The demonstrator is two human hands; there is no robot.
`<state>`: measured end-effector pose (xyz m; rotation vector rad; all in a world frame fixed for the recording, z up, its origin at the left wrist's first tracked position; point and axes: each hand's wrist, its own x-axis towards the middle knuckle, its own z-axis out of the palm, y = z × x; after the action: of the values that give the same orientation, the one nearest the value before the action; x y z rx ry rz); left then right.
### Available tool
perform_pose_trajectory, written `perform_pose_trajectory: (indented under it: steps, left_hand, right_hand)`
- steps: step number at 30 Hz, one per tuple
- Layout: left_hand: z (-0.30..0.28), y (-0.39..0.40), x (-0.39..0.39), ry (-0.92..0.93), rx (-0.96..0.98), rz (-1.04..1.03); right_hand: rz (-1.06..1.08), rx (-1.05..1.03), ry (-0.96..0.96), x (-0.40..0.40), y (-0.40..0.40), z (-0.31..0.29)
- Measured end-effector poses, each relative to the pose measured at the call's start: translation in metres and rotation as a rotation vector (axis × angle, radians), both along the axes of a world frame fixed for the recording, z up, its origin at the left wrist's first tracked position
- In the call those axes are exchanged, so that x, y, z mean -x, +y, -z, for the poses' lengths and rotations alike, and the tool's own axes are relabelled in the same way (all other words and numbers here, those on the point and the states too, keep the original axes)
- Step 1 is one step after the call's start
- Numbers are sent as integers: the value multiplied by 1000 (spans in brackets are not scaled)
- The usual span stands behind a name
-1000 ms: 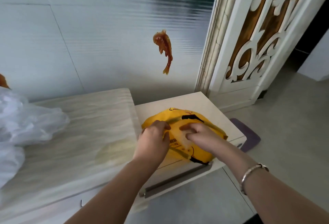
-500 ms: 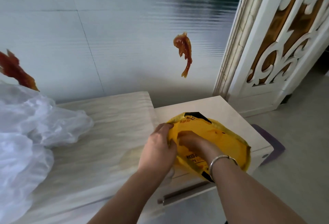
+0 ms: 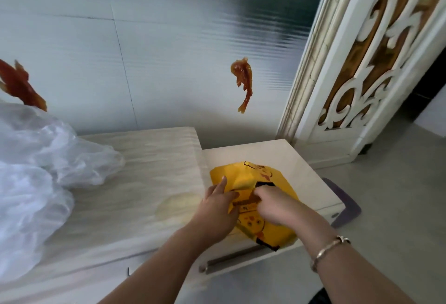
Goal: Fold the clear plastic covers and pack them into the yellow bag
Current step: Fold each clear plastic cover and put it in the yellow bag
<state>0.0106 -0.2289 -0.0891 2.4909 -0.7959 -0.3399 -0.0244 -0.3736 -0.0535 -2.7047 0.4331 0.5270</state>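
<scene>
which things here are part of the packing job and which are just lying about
Job: yellow bag, left hand and right hand on it, clear plastic covers.

Lying about: purple mat, bracelet, fish decorations, drawer handle.

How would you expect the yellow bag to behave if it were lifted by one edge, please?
The yellow bag would likely flop: its surface creases and dents under the left hand and right hand. It bulges, so it may sag. Its glossy film looks slippery.
</scene>
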Motion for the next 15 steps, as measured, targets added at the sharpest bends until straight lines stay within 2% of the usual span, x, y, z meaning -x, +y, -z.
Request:
perform_pose_trajectory:
  steps: [5, 11, 15]
  left_hand:
    - [-18, 25, 11, 25, 191, -45]
    - [-36, 89, 12, -6, 307, -224]
    - [-46, 141, 14, -126, 350, -335]
  right_hand:
    - [-22, -78, -151, 20, 5, -19]
    - [-15, -281, -352, 6, 45, -23]
    - [-142, -418, -422, -17, 105, -23]
